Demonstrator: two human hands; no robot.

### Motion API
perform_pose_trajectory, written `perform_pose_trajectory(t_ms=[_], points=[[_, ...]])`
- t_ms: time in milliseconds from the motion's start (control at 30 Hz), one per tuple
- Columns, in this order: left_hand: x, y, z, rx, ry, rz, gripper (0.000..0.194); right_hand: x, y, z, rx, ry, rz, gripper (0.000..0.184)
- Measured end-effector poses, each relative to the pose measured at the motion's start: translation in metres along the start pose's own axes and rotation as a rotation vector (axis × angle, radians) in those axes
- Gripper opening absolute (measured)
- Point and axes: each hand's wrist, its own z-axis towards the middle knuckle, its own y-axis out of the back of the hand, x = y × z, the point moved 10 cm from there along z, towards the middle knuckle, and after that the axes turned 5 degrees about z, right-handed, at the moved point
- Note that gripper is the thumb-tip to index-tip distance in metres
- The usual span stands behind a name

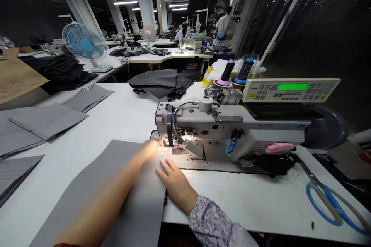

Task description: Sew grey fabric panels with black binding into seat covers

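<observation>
The desk [214,197] carries a sewing machine [199,119]; a long grey panel [145,200] lies in front, its far end at the machine's left end. The right hand [175,180] rests flat, fingers spread, on the panel's edge; the left hand [153,148] touches its far end, grip unclear.

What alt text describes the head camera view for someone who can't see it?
A person's left hand and right hand rest on a grey panel at a sewing machine, the left near its lit needle area; blue-handled scissors lie at the picture's right on the white table.
</observation>
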Motion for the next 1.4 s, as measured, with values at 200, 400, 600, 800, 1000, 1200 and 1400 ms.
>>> perform_pose_trajectory(t_ms=[200, 400, 600, 800, 1000, 1200, 1400], points=[[-0.001, 0.004, 0.004, -0.024, 0.043, -0.013, 0.024, -0.007, 0.000, 0.004, 0.030, -0.030, 0.016, 0.051], [-0.016, 0.016, -0.002, -0.126, 0.008, 0.043, 0.022, -0.012, 0.007, 0.010, -0.008, -0.057, 0.023, 0.049], [-0.041, -0.008, -0.076, -0.216, -0.158, 0.162, 0.034, -0.018, 0.037, -0.035, -0.214, -0.302, 0.336, 0.015], [-0.048, -0.023, -0.100, -0.205, -0.212, 0.203, 0.035, 0.001, 0.027, -0.047, -0.125, -0.290, 0.444, 0.015], [-0.047, -0.016, -0.079, -0.138, -0.230, 0.177, 0.039, -0.004, 0.017, -0.035, -0.140, -0.319, 0.278, 0.021], [-0.047, -0.015, -0.071, -0.171, -0.215, 0.219, 0.040, -0.003, 0.019, -0.031, -0.172, -0.255, 0.229, 0.022], [-0.049, -0.020, -0.078, -0.219, -0.210, 0.250, 0.039, -0.014, 0.020, -0.017, -0.176, -0.254, 0.177, 0.023]])
